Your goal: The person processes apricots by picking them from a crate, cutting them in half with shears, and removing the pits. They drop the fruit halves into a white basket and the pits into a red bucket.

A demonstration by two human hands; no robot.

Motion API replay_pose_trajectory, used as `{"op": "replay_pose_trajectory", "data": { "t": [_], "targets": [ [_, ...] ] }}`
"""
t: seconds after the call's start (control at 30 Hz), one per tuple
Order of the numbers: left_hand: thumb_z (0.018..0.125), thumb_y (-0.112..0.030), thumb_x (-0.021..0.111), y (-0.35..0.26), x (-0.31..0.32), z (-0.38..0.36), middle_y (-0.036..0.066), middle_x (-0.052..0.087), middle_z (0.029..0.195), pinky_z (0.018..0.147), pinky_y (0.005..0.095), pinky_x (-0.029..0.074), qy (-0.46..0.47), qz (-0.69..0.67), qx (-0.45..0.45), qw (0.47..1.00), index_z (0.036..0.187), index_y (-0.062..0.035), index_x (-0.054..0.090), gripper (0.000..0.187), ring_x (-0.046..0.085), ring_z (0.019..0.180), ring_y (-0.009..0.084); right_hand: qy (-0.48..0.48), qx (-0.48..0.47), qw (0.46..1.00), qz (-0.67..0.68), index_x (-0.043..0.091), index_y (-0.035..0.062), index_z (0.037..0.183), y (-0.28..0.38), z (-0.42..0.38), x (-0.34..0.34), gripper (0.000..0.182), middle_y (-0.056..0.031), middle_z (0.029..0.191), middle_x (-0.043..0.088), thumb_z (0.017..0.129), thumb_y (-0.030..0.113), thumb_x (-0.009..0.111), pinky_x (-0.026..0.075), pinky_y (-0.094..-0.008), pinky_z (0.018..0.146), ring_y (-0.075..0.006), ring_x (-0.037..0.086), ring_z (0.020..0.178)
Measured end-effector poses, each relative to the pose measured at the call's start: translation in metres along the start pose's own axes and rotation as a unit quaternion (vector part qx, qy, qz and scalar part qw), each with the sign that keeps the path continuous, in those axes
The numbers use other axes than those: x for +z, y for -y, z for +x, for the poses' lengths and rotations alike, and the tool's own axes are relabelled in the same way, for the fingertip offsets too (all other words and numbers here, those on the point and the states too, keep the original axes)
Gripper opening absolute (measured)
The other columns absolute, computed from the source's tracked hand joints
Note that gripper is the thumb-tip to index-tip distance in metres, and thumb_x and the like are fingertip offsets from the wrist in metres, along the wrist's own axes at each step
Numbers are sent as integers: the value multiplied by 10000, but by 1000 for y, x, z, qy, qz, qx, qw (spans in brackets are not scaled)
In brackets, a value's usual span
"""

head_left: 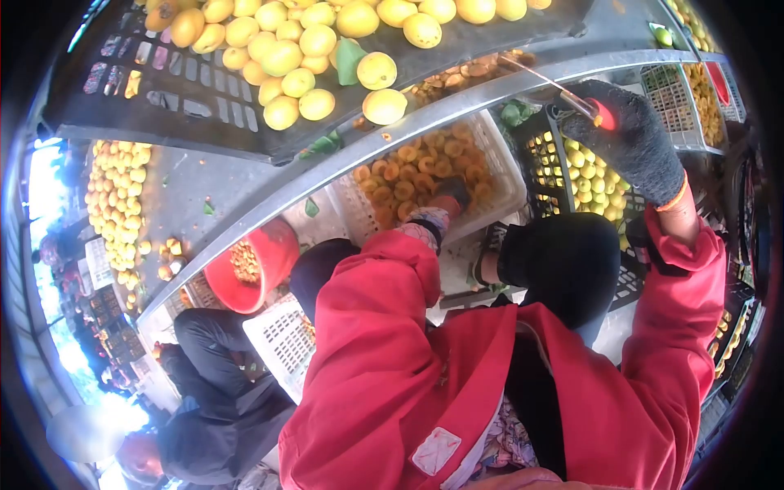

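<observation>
My right hand [633,143], in a dark grey knitted glove, is closed around a small knife with a red handle [605,115]. Its thin blade [535,75] points up and left, past the metal rim of the table. Low over a white plastic crate [510,167] is my left hand [452,192], also in a dark glove, by the halved yellow-orange fruit [400,189] inside. The fingers of that hand are mostly hidden, so I cannot see whether they hold anything. Whole yellow fruit [282,57] lies on a black slatted crate [196,90] above.
The metal table edge [269,192] curves between me and the fruit. Below it stand a red bucket [273,253] with fruit pieces and a black crate [549,163] of yellow-green fruit. A person in dark clothes [216,433] sits at my left, near a white basket [282,343].
</observation>
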State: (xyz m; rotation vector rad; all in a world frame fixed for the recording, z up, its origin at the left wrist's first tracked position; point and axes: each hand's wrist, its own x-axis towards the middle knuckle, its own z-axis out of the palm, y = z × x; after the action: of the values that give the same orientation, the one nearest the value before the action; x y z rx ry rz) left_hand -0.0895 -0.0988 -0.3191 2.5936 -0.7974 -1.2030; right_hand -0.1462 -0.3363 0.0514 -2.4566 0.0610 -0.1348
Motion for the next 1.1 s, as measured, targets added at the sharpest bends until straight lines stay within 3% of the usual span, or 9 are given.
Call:
{"op": "replay_pose_trajectory", "data": {
  "t": [0.1,0.17,0.23,0.3,0.4,0.5,0.7,0.93,1.1],
  "targets": [
    [792,-292,697,33,39,19,185,688,1078,871,428,520,23,1,29,999,1050,-78,699,336,662,1029,355,31,92,993,61,670,41,1093,5,-4,-8,350,-152,879,682,832,248,776,529,-329,723,-229,661,768],
    [795,-288,690,47,50,47,196,689,1071,856,434,529,5,10,34,999,1045,-69,693,333,665,1015,366,-98,-65,992,-41,669,20,1091,6,0,-8,375,-126,865,699,815,237,800,538,-309,721,-208,671,746],
    [798,-285,683,49,49,62,206,691,1065,840,440,537,9,18,32,999,1040,-60,688,330,669,1001,377,-99,-10,995,30,663,34,1025,-4,13,-9,326,-163,749,643,834,278,767,507,-369,641,-277,635,650],
    [872,-279,590,2,-14,16,175,700,1077,847,421,537,58,75,69,993,1044,-47,713,313,682,998,329,-141,26,989,40,654,43,998,-10,24,-6,307,-185,737,616,840,286,752,486,-391,616,-306,618,630],
    [881,-300,583,13,4,52,175,709,1030,802,435,545,21,158,299,941,991,-33,738,327,697,939,333,-146,19,989,20,651,44,997,-5,47,-15,309,-209,781,634,848,304,727,490,-410,659,-343,635,710],
    [862,-323,624,-61,-106,-61,199,693,1036,819,430,528,58,191,316,927,1024,-22,707,351,676,950,359,-151,16,988,6,642,40,1007,-13,78,-8,356,-210,820,647,829,336,729,491,-417,690,-351,634,750],
    [924,-296,609,-90,-208,-197,208,659,1094,891,408,497,-31,-126,272,953,1143,-12,616,359,637,1006,367,-137,-44,989,40,627,48,1086,31,125,29,433,-166,943,679,787,330,760,501,-389,772,-320,638,849],
    [947,-167,640,-55,-225,-215,84,645,1031,779,304,534,-42,-534,270,800,1148,-24,615,248,621,918,168,-92,53,990,-94,404,77,1441,36,173,74,801,-230,1233,614,792,439,704,499,-485,889,-418,609,1097],
    [917,-187,680,-39,-239,-216,65,661,1026,828,294,515,-218,-343,390,826,1143,-29,624,282,600,905,130,-124,12,981,-147,493,87,1333,22,182,91,612,-231,1141,642,840,388,694,491,-481,851,-424,614,1045]
  ]
}}
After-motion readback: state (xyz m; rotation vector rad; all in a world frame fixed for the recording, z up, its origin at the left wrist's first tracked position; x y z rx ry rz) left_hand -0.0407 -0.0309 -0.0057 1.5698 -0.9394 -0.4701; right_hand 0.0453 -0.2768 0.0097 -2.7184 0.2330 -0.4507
